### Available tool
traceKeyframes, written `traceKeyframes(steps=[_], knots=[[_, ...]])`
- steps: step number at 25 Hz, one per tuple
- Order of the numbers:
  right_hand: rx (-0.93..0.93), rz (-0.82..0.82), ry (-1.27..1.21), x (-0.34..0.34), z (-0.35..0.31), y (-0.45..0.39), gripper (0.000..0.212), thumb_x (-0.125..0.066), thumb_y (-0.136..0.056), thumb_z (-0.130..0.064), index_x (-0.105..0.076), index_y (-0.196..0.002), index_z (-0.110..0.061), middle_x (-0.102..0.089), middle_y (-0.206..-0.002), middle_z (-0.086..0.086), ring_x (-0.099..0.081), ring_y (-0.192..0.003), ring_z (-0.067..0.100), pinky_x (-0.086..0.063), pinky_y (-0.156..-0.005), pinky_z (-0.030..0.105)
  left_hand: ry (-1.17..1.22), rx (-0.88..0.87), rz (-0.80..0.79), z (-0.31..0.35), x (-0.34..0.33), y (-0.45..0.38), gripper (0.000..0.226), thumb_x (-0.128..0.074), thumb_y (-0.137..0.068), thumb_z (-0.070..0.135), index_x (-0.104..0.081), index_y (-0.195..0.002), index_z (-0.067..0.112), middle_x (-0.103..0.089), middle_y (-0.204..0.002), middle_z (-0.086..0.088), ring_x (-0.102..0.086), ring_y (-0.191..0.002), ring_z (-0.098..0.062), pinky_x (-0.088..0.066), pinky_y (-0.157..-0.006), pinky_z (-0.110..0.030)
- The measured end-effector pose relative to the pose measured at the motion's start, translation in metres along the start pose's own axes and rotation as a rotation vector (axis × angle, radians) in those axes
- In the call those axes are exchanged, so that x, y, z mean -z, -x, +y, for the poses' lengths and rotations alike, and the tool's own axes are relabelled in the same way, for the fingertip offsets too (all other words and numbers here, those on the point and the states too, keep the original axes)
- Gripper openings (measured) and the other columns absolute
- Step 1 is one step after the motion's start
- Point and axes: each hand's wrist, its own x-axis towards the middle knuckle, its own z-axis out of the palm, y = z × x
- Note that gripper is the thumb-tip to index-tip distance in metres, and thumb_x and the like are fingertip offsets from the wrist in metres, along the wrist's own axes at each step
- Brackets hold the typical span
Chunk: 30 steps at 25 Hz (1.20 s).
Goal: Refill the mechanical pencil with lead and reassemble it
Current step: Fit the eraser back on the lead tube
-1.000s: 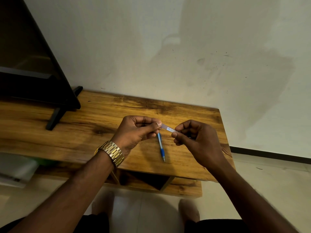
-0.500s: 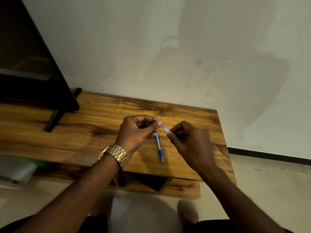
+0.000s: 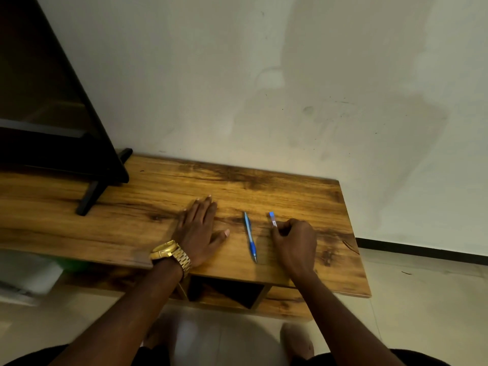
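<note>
The lead case (image 3: pixel 272 219) was pinched at its near end by the right hand (image 3: pixel 295 241) beside the mechanical pencil (image 3: pixel 249 236) on the table (image 3: pixel 303 196), the left hand (image 3: pixel 198 228) laid flat and spread, so the pencil probably needed picking up next.

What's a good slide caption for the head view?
Left hand flat on table, right hand setting down lead case beside blue pencil.

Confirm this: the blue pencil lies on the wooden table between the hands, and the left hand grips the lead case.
Wrong hand. The head view shows the right hand at the lead case; the left hand lies flat, open. The blue pencil does lie on the wooden table between them.
</note>
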Motion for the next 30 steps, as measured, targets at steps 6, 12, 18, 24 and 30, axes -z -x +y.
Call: traceKeyframes(steps=[6,12,18,24,30], knots=[[0.070,0.019,0.049,0.000,0.010,0.007,0.026,-0.077,-0.098,-0.039,-0.076,-0.109,-0.016,-0.069,-0.107,0.003,-0.063,-0.099,0.018,-0.052,-0.081,0.032,-0.025,-0.014,0.028,-0.008,-0.025,0.002,0.094,-0.004,-0.094,0.076,0.005,-0.172,0.025,0.017,-0.179,0.004,0.012,-0.167,-0.023,-0.001,-0.135,-0.050],[0.099,-0.010,0.002,0.006,0.015,0.011,0.026,-0.072,-0.102,-0.038,-0.072,-0.113,-0.014,-0.067,-0.111,0.006,-0.061,-0.104,0.022,-0.045,-0.078,0.028,-0.033,0.007,-0.065,-0.002,-0.010,0.009,0.087,-0.018,-0.104,0.070,0.009,-0.171,0.021,0.019,-0.179,0.000,0.016,-0.167,-0.025,0.004,-0.134,-0.048],[0.166,-0.007,-0.034,0.030,0.005,0.032,0.012,-0.072,-0.102,-0.028,-0.075,-0.109,-0.019,-0.074,-0.105,0.000,-0.069,-0.098,0.019,-0.059,-0.083,0.037,0.124,0.057,-0.086,0.019,0.057,0.064,0.090,-0.042,-0.106,0.062,0.001,-0.172,0.020,0.001,-0.182,-0.001,-0.001,-0.168,-0.021,-0.011,-0.134,-0.040],[0.190,-0.170,0.201,0.005,-0.026,0.058,0.030,-0.077,-0.095,-0.046,-0.070,-0.109,-0.020,-0.072,-0.107,0.001,-0.069,-0.094,0.015,-0.054,-0.073,0.026,0.229,-0.017,-0.034,0.036,0.098,0.113,0.063,-0.050,-0.104,0.060,-0.037,-0.161,0.037,-0.049,-0.161,0.014,-0.044,-0.148,-0.009,-0.046,-0.113,-0.032],[0.140,-0.205,0.133,0.018,-0.040,0.056,0.013,-0.077,-0.097,-0.026,-0.081,-0.099,-0.014,-0.078,-0.090,0.000,-0.073,-0.082,0.008,-0.059,-0.075,0.022,0.421,0.078,0.058,0.026,0.096,0.082,0.034,-0.060,-0.107,0.038,-0.069,-0.135,0.023,-0.077,-0.127,0.005,-0.071,-0.118,-0.010,-0.057,-0.098,-0.034]])
